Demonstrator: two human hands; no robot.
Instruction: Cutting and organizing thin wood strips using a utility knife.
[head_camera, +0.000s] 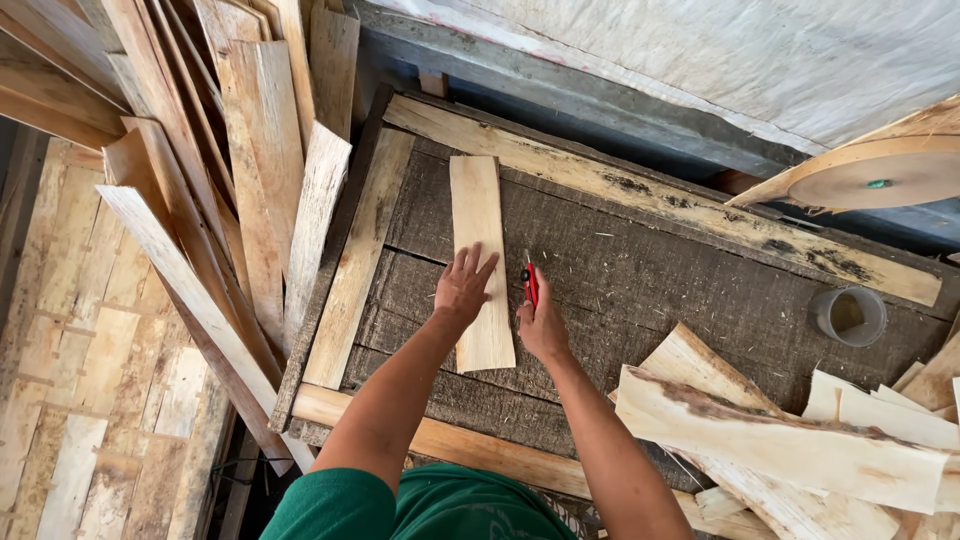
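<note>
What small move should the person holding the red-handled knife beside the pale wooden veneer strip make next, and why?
Probably draw the red-handled knife toward the body along the right edge of the pale wooden veneer strip. The left hand lies flat on the strip, pinning it to the dark plank worktable, and the right hand holds the blade at that edge.

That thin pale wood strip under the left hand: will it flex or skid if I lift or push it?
The wood strip looks sheet-thin, so probably light and bendy, perhaps prone to splitting. It lies flat on the rough dark bench, so likely to drag rather than skid. The left hand presses it.
</note>
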